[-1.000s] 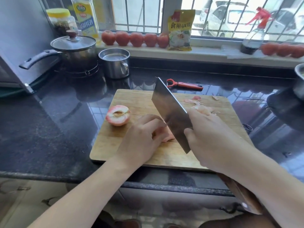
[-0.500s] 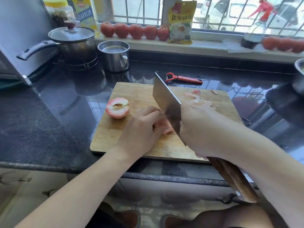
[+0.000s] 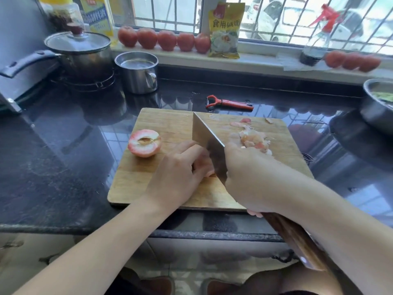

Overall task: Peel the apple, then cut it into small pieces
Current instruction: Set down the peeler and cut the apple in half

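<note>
Peeling looks done: peels [image 3: 254,139] lie far right on the cutting board [image 3: 170,124]. One apple half [image 3: 145,143] waits uncut at left. The left hand [image 3: 180,173] curls over the other half [image 3: 209,173]; the right hand [image 3: 248,177] grips the cleaver [image 3: 207,143] slicing it.

Bright window [image 3: 276,15] backlight (edges warped), soft.

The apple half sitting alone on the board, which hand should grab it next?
Probably the left hand. The apple half lies on the left side of the cutting board, just beyond that hand. The right hand grips the cleaver.
</note>
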Demonstrator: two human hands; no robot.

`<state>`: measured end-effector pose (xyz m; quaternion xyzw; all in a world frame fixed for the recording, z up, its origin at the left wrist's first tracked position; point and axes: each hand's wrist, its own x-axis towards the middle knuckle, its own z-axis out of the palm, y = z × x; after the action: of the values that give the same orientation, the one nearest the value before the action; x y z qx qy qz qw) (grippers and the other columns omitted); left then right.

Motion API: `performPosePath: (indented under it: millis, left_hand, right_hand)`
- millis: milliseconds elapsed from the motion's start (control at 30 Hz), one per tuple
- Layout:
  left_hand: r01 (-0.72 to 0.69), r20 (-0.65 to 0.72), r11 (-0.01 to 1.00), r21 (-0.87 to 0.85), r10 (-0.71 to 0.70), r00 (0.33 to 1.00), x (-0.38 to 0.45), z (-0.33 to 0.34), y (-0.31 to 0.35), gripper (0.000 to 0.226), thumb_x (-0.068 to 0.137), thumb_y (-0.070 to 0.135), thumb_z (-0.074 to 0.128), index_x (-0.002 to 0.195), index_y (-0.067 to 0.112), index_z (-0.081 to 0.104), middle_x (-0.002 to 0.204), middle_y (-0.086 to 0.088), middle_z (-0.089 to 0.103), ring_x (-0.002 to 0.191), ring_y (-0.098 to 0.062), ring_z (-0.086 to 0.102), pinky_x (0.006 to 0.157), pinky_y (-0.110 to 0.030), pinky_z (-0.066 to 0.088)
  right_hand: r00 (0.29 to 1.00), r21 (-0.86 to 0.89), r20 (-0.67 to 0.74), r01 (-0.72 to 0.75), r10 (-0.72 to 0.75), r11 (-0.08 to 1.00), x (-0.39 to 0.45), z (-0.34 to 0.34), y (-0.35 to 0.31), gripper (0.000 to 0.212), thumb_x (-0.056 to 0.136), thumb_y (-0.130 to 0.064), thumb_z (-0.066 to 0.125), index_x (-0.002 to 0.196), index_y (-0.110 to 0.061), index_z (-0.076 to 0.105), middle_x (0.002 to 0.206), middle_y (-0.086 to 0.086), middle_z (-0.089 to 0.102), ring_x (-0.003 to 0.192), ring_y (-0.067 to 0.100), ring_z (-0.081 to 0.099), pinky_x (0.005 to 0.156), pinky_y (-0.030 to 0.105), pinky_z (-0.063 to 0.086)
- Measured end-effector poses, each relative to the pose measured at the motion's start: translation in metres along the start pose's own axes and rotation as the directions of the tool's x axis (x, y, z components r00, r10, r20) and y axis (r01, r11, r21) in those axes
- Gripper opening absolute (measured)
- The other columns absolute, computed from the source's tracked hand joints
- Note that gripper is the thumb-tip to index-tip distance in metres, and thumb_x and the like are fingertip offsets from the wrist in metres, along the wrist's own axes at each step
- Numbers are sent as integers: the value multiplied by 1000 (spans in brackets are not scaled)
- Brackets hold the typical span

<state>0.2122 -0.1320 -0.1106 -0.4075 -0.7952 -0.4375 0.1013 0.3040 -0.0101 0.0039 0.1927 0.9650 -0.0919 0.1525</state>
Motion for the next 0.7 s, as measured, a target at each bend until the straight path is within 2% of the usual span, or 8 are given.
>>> performPosePath:
  millis: [67, 133, 233, 300, 333, 433, 567, 700]
  left_hand:
    - [-20, -32, 998, 57, 22, 999, 5, -2, 4, 13, 87, 14, 77, 99, 14, 73, 107, 4, 70, 94, -14, 63, 82, -34, 55]
    - [-72, -112, 991, 112, 84, 990, 18, -9, 13, 9, 87, 10, 77, 95, 13, 72, 104, 0, 70, 92, -18, 63, 80, -31, 52]
    - [-139, -193, 975, 171, 171, 966, 35, -24, 24, 4, 90, 9, 73, 87, 11, 70, 96, 0, 69, 87, -18, 60, 78, -22, 47]
    - [-96, -164, 976, 198, 129, 978, 33, -20, 17, 6, 91, 13, 72, 86, 14, 69, 94, 4, 67, 85, -16, 59, 75, -16, 44]
    - [-61, -129, 980, 189, 86, 988, 29, -13, 10, 9, 91, 14, 71, 85, 17, 66, 92, 6, 65, 84, -18, 60, 72, -21, 45]
    - [-16, -74, 995, 98, 23, 997, 14, 7, -10, 10, 91, 20, 64, 82, 21, 61, 88, 15, 51, 78, -11, 53, 68, -26, 44]
    - [19, -55, 997, 70, -15, 998, 14, 8, -13, 2, 92, 18, 67, 91, 16, 68, 94, 12, 57, 82, -5, 50, 73, -25, 47]
    - [45, -19, 997, 62, -44, 999, 11, 7, -8, 14, 85, 27, 69, 95, 18, 68, 97, 13, 55, 84, -1, 44, 78, -8, 37]
  right_hand:
    - [1000, 32, -27, -13, 13, 999, -4, -5, 1, 21, 97, -14, 49, 107, -18, 31, 91, 4, 45, 75, 25, 51, 54, 31, 41]
    - [995, 31, -100, -23, 26, 999, -9, -20, -1, 19, 96, -17, 52, 105, -20, 36, 92, 6, 49, 81, 27, 54, 57, 33, 47]
    - [992, -21, -126, -15, 12, 1000, -11, -42, -7, 20, 96, -16, 53, 108, -19, 37, 90, 8, 53, 73, 24, 58, 56, 36, 55]
    - [994, -82, -105, -45, 37, 996, -6, -37, -10, 38, 91, -12, 61, 120, -14, 36, 99, 6, 54, 75, 23, 55, 57, 37, 51]
    - [997, -98, -63, -51, 45, 994, 0, -24, -12, 42, 88, -9, 62, 122, -12, 37, 103, 7, 53, 77, 24, 53, 58, 36, 48]
    - [999, 15, -11, -51, 51, 999, 15, 8, -14, 25, 86, -6, 51, 105, -16, 37, 111, 8, 45, 83, 31, 46, 67, 38, 43]
    - [998, 39, 10, -68, 67, 997, 21, 1, -9, 31, 87, -3, 55, 102, -17, 33, 91, 4, 47, 63, 27, 54, 53, 32, 45]
    - [999, 38, 9, -31, 31, 999, 17, 1, -7, 29, 87, -1, 54, 99, -17, 33, 85, 8, 49, 59, 27, 56, 49, 31, 44]
